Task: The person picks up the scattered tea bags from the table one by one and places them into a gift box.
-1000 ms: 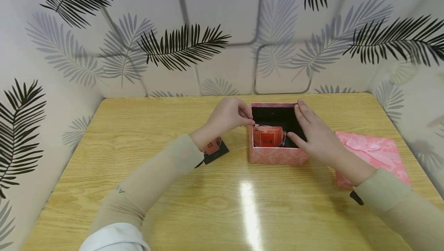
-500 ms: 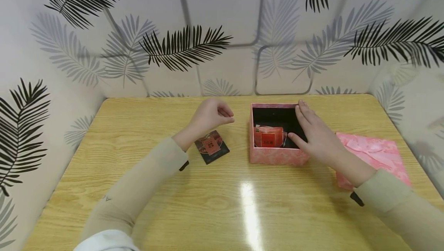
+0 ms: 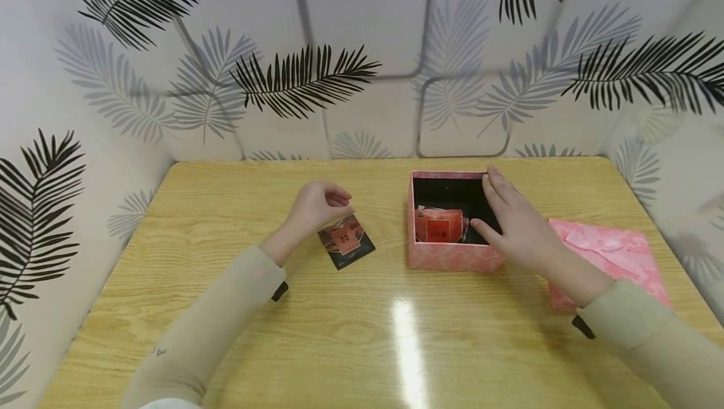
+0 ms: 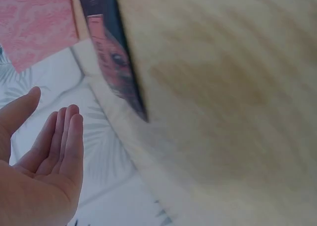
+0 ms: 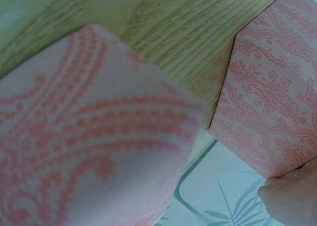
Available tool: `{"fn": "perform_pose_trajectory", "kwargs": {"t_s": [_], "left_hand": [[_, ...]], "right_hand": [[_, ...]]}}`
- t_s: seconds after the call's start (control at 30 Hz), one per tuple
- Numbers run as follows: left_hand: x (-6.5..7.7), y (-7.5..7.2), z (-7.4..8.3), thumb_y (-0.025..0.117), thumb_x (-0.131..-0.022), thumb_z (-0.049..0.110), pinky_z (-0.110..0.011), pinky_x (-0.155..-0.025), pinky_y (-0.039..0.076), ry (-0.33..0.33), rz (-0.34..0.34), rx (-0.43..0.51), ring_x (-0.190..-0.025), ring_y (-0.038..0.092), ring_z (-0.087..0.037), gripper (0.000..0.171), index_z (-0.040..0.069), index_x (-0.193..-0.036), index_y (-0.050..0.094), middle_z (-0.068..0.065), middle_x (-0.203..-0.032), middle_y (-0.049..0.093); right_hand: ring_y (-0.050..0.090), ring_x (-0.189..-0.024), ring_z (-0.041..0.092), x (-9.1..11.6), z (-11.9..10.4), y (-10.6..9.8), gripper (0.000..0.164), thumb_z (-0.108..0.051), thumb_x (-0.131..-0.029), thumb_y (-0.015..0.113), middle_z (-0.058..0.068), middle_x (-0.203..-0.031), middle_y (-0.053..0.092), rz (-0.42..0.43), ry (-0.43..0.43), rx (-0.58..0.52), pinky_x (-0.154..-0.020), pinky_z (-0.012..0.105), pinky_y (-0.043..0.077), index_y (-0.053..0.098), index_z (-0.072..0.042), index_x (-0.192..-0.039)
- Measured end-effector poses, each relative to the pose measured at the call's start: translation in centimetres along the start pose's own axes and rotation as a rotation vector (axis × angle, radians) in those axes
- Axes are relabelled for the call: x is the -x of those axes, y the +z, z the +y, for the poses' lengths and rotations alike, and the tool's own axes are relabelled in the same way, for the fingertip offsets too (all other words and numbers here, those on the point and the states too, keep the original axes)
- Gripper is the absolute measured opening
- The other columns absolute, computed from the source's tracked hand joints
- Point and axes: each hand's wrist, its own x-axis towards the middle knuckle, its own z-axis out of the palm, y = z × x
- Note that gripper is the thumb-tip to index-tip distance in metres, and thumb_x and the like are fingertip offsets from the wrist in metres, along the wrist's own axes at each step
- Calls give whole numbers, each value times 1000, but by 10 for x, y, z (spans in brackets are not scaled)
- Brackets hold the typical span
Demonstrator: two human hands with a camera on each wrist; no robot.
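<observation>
My left hand (image 3: 319, 208) hovers just beyond a black tea-style packet (image 3: 353, 252) with a red label that lies on the table. In the left wrist view the fingers of this hand (image 4: 49, 161) are loosely extended, the thumb apart, and nothing is between them. Right of that stands a pink patterned box (image 3: 452, 258) with a black inside, holding red packets (image 3: 441, 228) at its front left. My right hand (image 3: 520, 223) rests on the box's right wall, fingers straight along the rim and thumb over the opening. The right wrist view shows it against the box side (image 5: 272, 87).
A pink lid (image 3: 616, 264) with a bow lies right of the box, partly under the right forearm in the head view. It fills the near left of the right wrist view. The wooden table (image 3: 339, 333) meets leaf-patterned walls (image 3: 362, 107) behind and at both sides.
My left hand has moved left from the box's left rim to above the black packet, its fingertips parting slightly. The packet, partly hidden before, now shows more. My right hand stays on the box.
</observation>
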Motion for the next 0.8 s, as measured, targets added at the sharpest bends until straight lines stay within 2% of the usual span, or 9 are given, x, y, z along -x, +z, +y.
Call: {"fn": "perform_pose_trajectory", "kwargs": {"t_s": [0.2,0.33,0.63,0.8], "left_hand": [[7,1,-23,75,-81,15,-31,-77,55,-40,-7,20,-89,66,-22,31,1,-107,68,-11,-100,69],[11,0,-35,77,-80,15,-31,-79,55,-30,-28,5,-90,65,-22,34,2,-109,67,-10,-102,69],[12,-5,-51,80,-76,23,-33,-82,53,57,-64,-92,-93,65,-19,42,6,-112,67,-5,-103,69],[11,-5,-54,82,-74,26,-33,-87,52,120,-116,-154,-99,64,-18,48,8,-116,65,-3,-109,69]], "right_hand": [[5,-146,28,0,0,0,82,-49,-95,47,10,-159,-1,4,-4,8,-115,50,18,9,-3,-151],[5,-146,28,1,0,1,82,-49,-95,46,11,-159,0,10,-2,5,-115,50,18,9,-3,-151],[5,-146,27,1,1,2,82,-48,-95,48,9,-159,-1,20,-3,4,-116,49,17,9,-4,-151],[4,-146,27,1,0,0,81,-48,-95,47,8,-159,-3,11,-9,4,-115,49,18,8,-3,-151]]}}
